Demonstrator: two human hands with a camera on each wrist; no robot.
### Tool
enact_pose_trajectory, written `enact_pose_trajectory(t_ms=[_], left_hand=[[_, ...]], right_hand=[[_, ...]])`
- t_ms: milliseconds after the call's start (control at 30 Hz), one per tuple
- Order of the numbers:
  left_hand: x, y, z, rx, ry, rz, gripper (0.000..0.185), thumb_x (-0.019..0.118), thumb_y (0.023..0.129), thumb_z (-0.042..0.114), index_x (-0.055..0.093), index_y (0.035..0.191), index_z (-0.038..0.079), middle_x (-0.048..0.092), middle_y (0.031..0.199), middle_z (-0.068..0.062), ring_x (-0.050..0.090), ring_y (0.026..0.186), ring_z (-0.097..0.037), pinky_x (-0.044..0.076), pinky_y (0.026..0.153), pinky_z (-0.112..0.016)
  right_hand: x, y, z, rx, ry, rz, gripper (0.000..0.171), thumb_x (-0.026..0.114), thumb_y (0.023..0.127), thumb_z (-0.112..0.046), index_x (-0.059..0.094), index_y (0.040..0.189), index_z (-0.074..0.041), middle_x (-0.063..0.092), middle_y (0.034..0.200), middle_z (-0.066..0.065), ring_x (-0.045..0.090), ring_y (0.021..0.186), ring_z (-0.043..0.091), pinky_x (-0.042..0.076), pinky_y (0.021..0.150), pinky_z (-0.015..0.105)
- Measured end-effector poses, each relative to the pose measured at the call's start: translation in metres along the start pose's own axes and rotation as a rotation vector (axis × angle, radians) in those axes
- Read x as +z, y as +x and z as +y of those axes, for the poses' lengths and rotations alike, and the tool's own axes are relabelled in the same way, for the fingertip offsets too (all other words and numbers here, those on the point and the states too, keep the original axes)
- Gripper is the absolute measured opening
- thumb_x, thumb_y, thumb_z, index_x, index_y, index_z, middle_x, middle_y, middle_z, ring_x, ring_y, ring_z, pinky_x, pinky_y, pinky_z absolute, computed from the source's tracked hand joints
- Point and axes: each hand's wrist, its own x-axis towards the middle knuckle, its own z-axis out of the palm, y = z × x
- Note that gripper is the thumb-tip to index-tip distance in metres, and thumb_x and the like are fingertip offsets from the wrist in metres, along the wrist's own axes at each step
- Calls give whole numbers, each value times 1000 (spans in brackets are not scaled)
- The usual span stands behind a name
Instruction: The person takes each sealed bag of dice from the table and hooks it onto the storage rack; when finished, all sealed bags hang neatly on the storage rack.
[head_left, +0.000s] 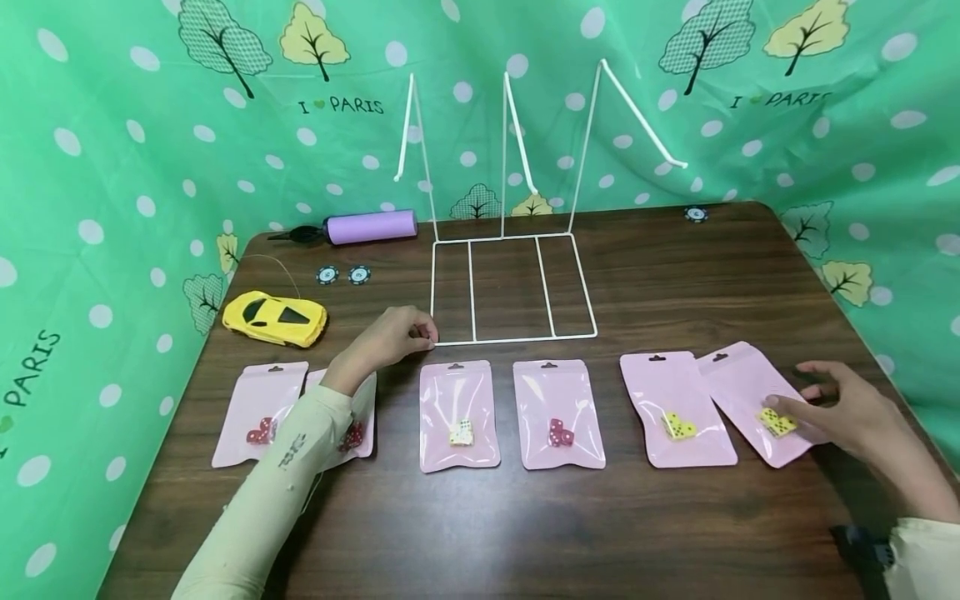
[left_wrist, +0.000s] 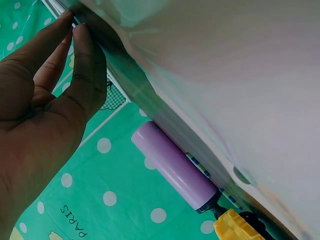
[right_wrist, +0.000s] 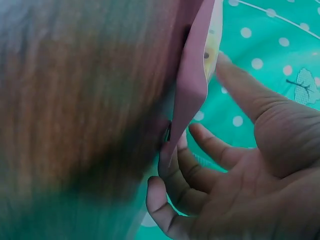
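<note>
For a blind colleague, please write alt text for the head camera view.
A person's left hand pinches the front corner of a white wire rack, while the right hand rests on the rightmost of six pink pouches holding dice. Behind them on the brown table lie a yellow toy car and a purple pump.

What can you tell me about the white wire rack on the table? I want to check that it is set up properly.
The white wire rack looks like thin coated metal. Its flat rectangular base lies on the dark wooden table, split by two cross wires into three sections. Three tall prongs rise from the back edge, each bending over at the top and slanting back down to a short hook. Nothing hangs on it. The left hand pinches the base's front left corner; the left wrist view shows fingertips closed on the wire.
</note>
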Motion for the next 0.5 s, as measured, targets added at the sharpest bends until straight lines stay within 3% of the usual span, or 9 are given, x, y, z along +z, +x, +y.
enact_pose_trajectory(t_ms=[100,267,433,500], left_hand=[[0,-1,1,-5,1,-1,11,73,100,-3,77,93,5,74,90,-7,65,84,-20,55,78,-38],[0,-2,2,-6,-4,1,10,73,100,-3,77,94,4,74,91,-8,65,85,-20,55,78,-39],[0,-2,3,1,-1,1,11,73,100,-3,77,94,4,74,91,-7,66,85,-20,56,78,-39],[0,-2,3,2,2,0,11,73,100,-3,77,94,5,74,91,-7,66,85,-20,56,78,-39]], right_hand=[[2,-2,0,-25,32,-28,86,79,101,-40,34,148,17,61,111,38,63,72,20,53,55,32],[6,-6,4,-96,97,4,66,75,104,-19,36,145,16,58,100,24,53,72,13,49,54,30],[9,-12,8,-170,182,102,30,67,103,3,48,125,11,51,93,10,43,75,6,40,58,25],[9,-14,9,-193,227,138,15,66,103,4,57,116,1,51,90,1,42,76,5,37,60,25]])
